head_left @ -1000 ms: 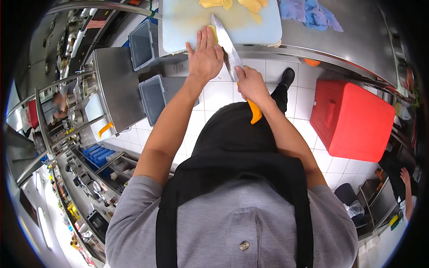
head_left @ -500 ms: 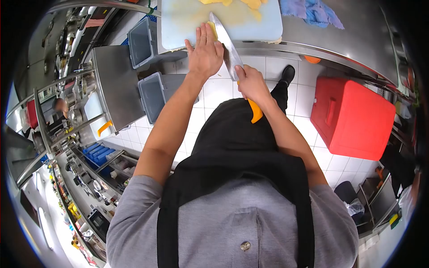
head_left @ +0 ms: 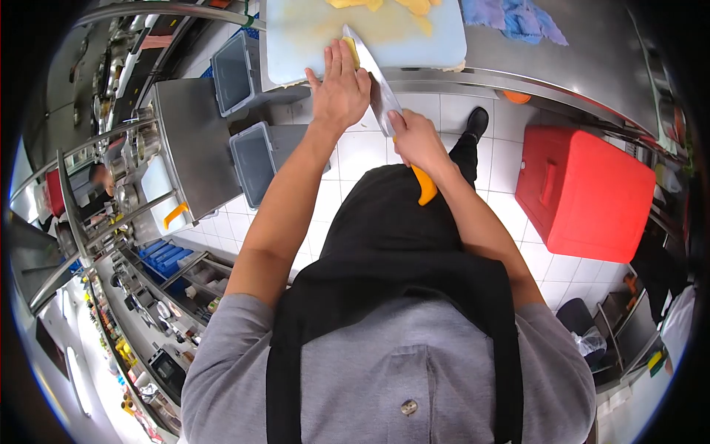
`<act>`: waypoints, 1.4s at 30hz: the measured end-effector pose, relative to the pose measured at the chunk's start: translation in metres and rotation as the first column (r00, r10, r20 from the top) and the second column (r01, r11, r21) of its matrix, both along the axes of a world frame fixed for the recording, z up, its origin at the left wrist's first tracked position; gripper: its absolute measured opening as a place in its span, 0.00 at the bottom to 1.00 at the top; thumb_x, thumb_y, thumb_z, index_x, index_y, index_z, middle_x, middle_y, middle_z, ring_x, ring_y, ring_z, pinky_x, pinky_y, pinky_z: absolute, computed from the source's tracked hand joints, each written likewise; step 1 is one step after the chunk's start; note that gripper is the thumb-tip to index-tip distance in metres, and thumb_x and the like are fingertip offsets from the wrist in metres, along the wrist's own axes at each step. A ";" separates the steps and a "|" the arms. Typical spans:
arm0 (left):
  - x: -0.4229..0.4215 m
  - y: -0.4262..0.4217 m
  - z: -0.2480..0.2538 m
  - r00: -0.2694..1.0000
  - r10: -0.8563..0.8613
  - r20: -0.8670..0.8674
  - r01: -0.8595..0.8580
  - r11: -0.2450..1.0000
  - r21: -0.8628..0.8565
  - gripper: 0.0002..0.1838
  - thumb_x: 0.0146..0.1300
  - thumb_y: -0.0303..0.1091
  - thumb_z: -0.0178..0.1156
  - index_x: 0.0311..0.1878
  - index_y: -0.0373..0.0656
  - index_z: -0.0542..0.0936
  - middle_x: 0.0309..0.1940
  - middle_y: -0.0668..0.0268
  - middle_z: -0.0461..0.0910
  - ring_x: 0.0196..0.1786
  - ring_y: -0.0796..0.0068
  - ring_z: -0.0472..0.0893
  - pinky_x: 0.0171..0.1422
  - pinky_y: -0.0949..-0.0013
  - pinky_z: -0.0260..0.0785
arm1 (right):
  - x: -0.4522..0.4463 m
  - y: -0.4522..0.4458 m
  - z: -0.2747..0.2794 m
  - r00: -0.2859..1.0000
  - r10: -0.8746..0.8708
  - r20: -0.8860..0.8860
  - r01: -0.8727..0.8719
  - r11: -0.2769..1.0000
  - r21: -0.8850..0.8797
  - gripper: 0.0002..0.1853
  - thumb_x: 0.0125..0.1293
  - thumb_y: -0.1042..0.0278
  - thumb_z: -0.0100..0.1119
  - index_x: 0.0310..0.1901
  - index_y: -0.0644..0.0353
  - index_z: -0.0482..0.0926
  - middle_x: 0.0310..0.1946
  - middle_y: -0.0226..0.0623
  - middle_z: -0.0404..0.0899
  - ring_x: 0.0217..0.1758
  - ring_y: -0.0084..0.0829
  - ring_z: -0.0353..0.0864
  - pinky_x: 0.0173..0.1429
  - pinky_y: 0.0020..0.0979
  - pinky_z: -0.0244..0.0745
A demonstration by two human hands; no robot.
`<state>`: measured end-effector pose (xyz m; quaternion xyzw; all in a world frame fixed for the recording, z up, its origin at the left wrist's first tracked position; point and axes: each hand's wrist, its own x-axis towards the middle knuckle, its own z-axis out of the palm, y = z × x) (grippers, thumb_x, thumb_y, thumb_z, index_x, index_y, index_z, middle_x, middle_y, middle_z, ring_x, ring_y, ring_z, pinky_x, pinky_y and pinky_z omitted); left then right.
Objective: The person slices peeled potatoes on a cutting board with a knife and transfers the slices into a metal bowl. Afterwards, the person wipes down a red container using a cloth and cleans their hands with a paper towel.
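Note:
A chef's knife (head_left: 376, 85) with a yellow-orange handle is gripped in my right hand (head_left: 421, 139), fingers wrapped round the handle. Its blade slants up and left over the front edge of a whitish cutting board (head_left: 296, 52). My left hand (head_left: 340, 96) is open, fingers stretched out and resting on a small yellow piece of food (head_left: 351, 53) beside the blade. The kind of food cannot be made out. Farther back on the board lie more yellow pieces (head_left: 418, 6), with wet yellowish stains around them.
Right of the board, a bluish-purple cloth (head_left: 515, 21) lies on the steel counter (head_left: 569, 66). A red box (head_left: 592, 196) stands on the tiled floor at right. Grey bins (head_left: 253, 159) and a steel table (head_left: 188, 140) are at left. Another person (head_left: 100, 177) is at far left.
Both hands and the knife stay nearly in place. The knife has tilted only very slightly, its tip a little lower in view. The camera view has shifted slightly.

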<state>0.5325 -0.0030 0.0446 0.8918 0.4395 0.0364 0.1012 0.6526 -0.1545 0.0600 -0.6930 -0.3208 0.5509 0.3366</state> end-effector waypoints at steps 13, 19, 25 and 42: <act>-0.007 0.011 0.018 0.902 0.167 0.398 -0.123 0.983 -0.135 0.29 0.79 0.42 0.49 0.75 0.34 0.71 0.70 0.51 0.77 0.74 0.49 0.75 0.75 0.50 0.68 | -0.009 0.021 0.035 0.838 0.204 0.507 -0.226 0.974 -0.019 0.14 0.77 0.66 0.47 0.50 0.71 0.74 0.38 0.64 0.85 0.41 0.58 0.89 0.48 0.54 0.83; -0.017 0.043 0.019 0.476 0.671 0.568 -0.213 0.715 -0.666 0.19 0.72 0.31 0.65 0.59 0.25 0.80 0.48 0.56 0.86 0.47 0.70 0.87 0.58 0.67 0.81 | -0.026 0.026 0.053 0.608 0.315 0.729 -0.381 0.921 -0.080 0.11 0.71 0.72 0.52 0.49 0.72 0.73 0.38 0.56 0.86 0.38 0.48 0.91 0.40 0.44 0.87; -0.019 0.055 0.024 0.383 0.771 0.509 -0.110 0.585 -0.803 0.18 0.72 0.28 0.65 0.54 0.18 0.78 0.45 0.50 0.85 0.46 0.64 0.89 0.56 0.68 0.85 | -0.018 0.032 0.065 0.576 0.386 0.721 -0.444 0.888 -0.120 0.10 0.71 0.73 0.52 0.48 0.71 0.73 0.37 0.57 0.87 0.39 0.48 0.91 0.42 0.44 0.87; -0.018 0.061 0.028 0.366 0.812 0.454 -0.101 0.520 -0.848 0.15 0.72 0.29 0.64 0.47 0.20 0.81 0.40 0.49 0.87 0.42 0.63 0.90 0.52 0.69 0.86 | -0.024 0.051 0.079 0.578 0.463 0.672 -0.460 0.865 -0.201 0.12 0.69 0.75 0.48 0.51 0.73 0.71 0.37 0.65 0.86 0.42 0.62 0.89 0.49 0.57 0.83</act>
